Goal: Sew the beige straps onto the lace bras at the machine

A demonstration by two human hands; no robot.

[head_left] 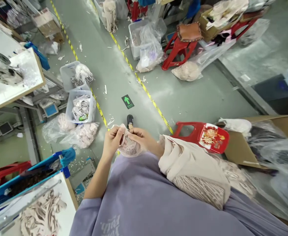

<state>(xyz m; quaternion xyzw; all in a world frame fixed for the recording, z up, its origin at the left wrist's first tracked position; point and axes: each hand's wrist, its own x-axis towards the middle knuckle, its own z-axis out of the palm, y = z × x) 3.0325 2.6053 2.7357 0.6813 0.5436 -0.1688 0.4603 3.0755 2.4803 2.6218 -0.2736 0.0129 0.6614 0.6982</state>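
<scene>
Left hand [113, 136] and right hand [144, 137] both pinch a pale patterned fabric piece [130, 149]. More beige fabric [195, 164] lies draped over the right forearm [156, 148].

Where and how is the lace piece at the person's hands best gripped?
The lace piece is likely best pinched at its pale upper edge, coming from left and right: that edge lies between the left hand and the right hand, while the patterned part spreads toward the shirt.

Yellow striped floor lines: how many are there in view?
2: the left line and the right line, with the green arrow sign between them. Others may be hidden.
</scene>
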